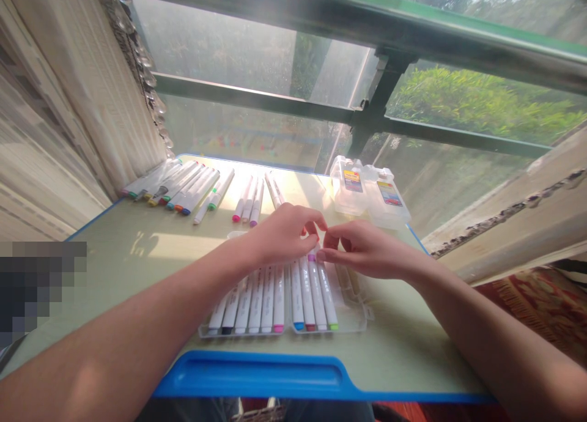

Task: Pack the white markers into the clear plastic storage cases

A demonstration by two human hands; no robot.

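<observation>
A clear plastic case (362, 321) lies unfolded on the table, with white markers in both halves. My left hand (288, 229) reaches over the middle of the case, thumb and fingers curled together at the upper end of a white marker with a purple band (312, 259). From the other side my right hand (362, 246) meets it, its bent fingers closed against the same marker's top. The fingers partly hide that end. Below them, the left half holds several markers with a pink-ended one (279, 299) at its right edge; blue, dark red, lavender and green ends show in the right half.
Loose markers (190, 189) lie in a row at the back left, with a few more (247, 200) nearer the middle. A clear case with labels (367, 192) stands at the back right. The table (132, 299) has a blue front ledge (261, 376) and meets the window and curtains.
</observation>
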